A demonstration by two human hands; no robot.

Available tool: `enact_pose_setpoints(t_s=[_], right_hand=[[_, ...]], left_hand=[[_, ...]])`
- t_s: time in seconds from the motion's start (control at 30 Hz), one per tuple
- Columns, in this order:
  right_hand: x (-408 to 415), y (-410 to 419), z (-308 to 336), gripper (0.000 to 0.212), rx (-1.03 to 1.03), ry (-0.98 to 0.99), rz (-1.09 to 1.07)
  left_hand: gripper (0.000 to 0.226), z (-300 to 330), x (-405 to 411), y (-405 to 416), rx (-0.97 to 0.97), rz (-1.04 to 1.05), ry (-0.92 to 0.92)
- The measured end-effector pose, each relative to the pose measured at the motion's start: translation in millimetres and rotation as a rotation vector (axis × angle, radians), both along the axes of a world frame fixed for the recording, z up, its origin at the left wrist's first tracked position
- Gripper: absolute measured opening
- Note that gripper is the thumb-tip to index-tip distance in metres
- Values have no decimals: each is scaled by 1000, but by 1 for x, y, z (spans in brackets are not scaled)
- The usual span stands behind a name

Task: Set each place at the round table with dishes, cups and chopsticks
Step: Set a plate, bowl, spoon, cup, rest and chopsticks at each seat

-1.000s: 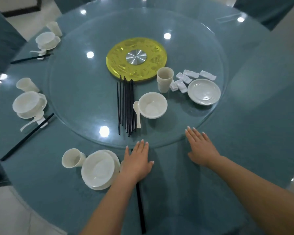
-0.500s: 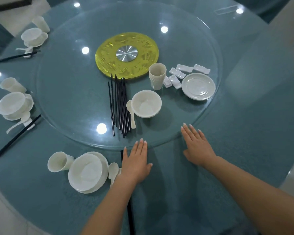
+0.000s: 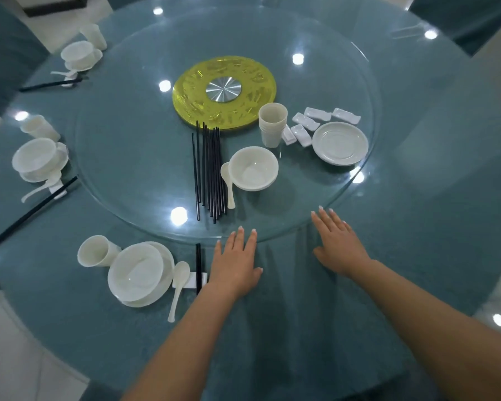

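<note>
Now the view has slid right past the finished setting [image 3: 141,274], so the next place comes up. Both hands, left [image 3: 235,264] and right [image 3: 339,245], lie flat and empty on the desk [image 3: 417,256]; spare chopsticks [image 3: 210,172] wait on the glass turntable [image 3: 128,154].

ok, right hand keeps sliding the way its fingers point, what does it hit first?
Probably the glass turntable rim: the right hand lies flat, fingertips right at that edge. Beyond, the stacked saucers look roughly in line, though depth is unclear.
</note>
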State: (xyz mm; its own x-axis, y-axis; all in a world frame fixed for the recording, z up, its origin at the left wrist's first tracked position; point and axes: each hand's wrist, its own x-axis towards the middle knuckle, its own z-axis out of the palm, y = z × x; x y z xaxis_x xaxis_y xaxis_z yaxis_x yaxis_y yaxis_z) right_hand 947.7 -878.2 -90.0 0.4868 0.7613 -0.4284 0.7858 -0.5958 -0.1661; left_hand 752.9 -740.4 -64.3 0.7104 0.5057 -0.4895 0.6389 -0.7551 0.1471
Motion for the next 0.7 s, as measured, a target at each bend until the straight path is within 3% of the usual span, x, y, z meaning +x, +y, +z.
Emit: enact_pose_setpoints(t_s=[0.37, 0.7], right_hand=[[-52, -40, 23, 77, 102, 12, -75], [-139, -125, 65, 71, 236, -28, -76]], left_hand=[[77, 38, -38, -47, -13, -3, -137], [69, 81, -111, -118, 156, -45, -217]])
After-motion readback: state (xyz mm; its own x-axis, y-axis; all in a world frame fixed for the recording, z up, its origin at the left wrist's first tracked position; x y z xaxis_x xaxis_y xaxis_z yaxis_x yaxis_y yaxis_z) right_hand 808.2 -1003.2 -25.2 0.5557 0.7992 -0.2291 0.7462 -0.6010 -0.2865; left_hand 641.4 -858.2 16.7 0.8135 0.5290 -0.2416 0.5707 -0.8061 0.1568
